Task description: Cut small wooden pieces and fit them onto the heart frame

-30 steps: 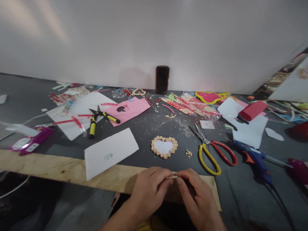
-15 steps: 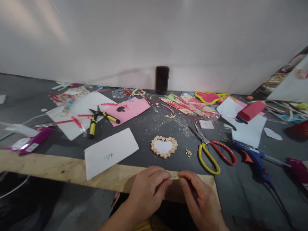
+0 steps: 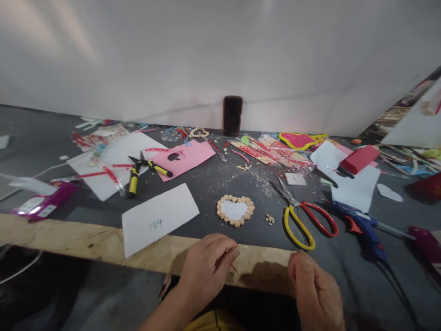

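Note:
My left hand (image 3: 210,264) is over the wooden edge strip, thumb and fingers pressed together; what they hold, if anything, is hidden. Farther right, my right hand (image 3: 315,289) is closed with its fingers curled in, near the scissors (image 3: 299,225) with one yellow and one red handle; its contents do not show. Beyond the hands on the dark tabletop lies a white paper heart (image 3: 234,210), edged with small pale wooden pieces. A little pile of cut wooden bits (image 3: 269,219) sits just right of it.
At left are a white card (image 3: 160,220) marked 154, yellow-black pliers (image 3: 133,179), pink paper (image 3: 193,158) and a purple tool (image 3: 46,202). A blue glue gun (image 3: 365,227) lies right. Behind are a phone (image 3: 232,116) against the wall and packaged wooden sticks (image 3: 262,151).
My hands, which met at a thin pale piece between their fingertips, have come apart. The right hand has moved right and closed; the left has shifted slightly left.

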The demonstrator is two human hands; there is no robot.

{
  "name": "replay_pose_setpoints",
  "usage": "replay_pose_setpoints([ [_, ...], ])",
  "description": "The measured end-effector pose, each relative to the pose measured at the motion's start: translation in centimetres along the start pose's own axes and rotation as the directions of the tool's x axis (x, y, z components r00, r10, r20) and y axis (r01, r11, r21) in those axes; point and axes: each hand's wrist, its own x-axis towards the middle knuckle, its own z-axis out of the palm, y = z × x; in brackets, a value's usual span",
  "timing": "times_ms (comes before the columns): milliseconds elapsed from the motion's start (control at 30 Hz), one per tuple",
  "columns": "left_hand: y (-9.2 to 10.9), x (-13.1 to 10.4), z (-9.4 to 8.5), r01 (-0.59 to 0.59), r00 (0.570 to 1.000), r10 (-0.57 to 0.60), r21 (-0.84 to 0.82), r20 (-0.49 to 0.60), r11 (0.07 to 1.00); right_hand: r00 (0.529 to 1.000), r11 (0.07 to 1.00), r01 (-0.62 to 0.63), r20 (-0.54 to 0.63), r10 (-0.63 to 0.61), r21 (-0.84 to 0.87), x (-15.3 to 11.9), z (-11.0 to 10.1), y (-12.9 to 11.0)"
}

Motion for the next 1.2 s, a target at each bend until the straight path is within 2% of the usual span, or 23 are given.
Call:
replay_pose_setpoints([
  [133,0.2,0.0,0.0,0.028,0.999,-0.029,0.021,0.019,0.999,0.995,0.994,0.088,-0.039,-0.09,-0.059,0.2,-0.3,0.0],
  [300,0.3,0.2,-0.3,0.024,1.0,-0.024,0.057,0.011,0.998,0.965,0.953,0.263,0.047,-0.259,-0.147,0.5,-0.6,0.4],
  [400,0.1,0.2,-0.1,0.026,1.0,-0.025,0.07,-0.016,0.997,0.967,0.954,0.255,0.037,-0.252,-0.159,0.7,-0.1,0.8],
  [500,0.2,0.3,0.1,0.023,0.999,-0.019,0.069,-0.05,0.997,0.97,0.969,0.243,0.018,-0.243,-0.041,0.8,0.9,1.0],
  [600,0.6,0.5,0.3,0.007,0.998,-0.003,0.063,-0.065,0.998,0.973,0.975,0.202,0.092,-0.211,0.094,0.8,1.9,0.9],
  [700,0.8,0.7,0.7,-0.004,0.998,0.007,0.05,-0.06,0.999,0.968,0.981,0.143,0.188,-0.165,0.129,0.7,2.3,0.3],
  [933,1.1,0.3,1.7,-0.043,0.999,0.043,0.011,0.001,0.999,0.942,0.961,0.264,0.189,-0.276,0.086,0.8,2.2,-1.1],
  [1067,1.3,0.5,1.6,-0.028,0.997,0.028,0.001,0.074,1.0,0.907,0.93,0.366,0.219,-0.361,0.017,1.0,1.9,-0.3],
  [1133,1.3,0.6,1.5,-0.006,0.995,0.004,0.017,0.098,1.0,0.887,0.893,0.438,0.206,-0.412,-0.1,2.0,1.2,0.7],
  [1200,1.2,0.8,1.4,0.021,0.996,-0.023,0.014,0.09,1.0,0.889,0.839,0.457,0.132,-0.438,-0.296,3.7,-0.1,2.1],
])
